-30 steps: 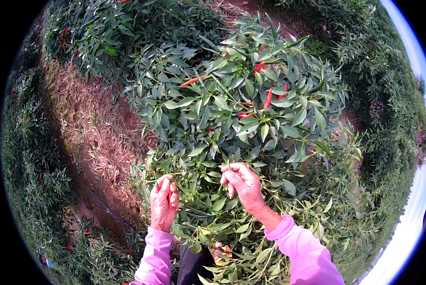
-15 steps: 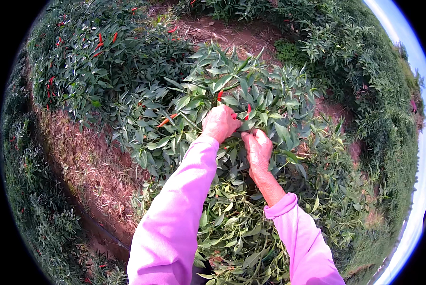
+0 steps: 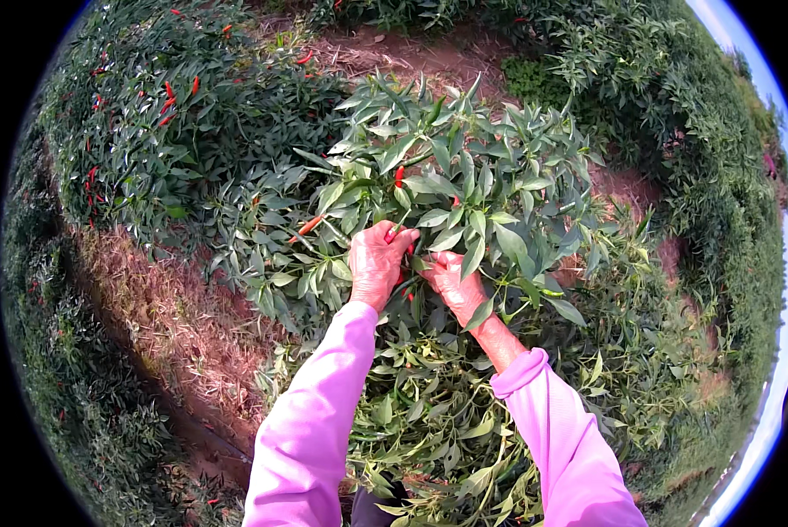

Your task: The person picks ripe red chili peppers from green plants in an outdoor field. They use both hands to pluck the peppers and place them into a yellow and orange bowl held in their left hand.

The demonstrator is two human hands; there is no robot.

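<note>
My left hand (image 3: 375, 265) is closed at the middle of a leafy chili plant (image 3: 517, 171), with a red chili pepper (image 3: 391, 235) pinched in its fingers and the green stem poking up. Close on its right, my right hand (image 3: 455, 283) has its thumb and fingertips pressed together among the leaves; what they grip is hidden. More red shows between the two hands, partly covered by foliage. Just above stands another red chili (image 3: 400, 176), still among the leaves. An orange-red chili (image 3: 308, 227) hangs to the left of my left hand.
More chili plants (image 3: 174, 149) with red fruits grow at the far left, and dense green rows (image 3: 710, 202) run along the right. Straw-covered soil (image 3: 174, 316) lies between rows on the left. Below my hands droop paler leafy branches (image 3: 438, 395).
Both hands have come lower and a little left in the view, staying close together. The red chili in my left hand now shows more plainly, stem upward.
</note>
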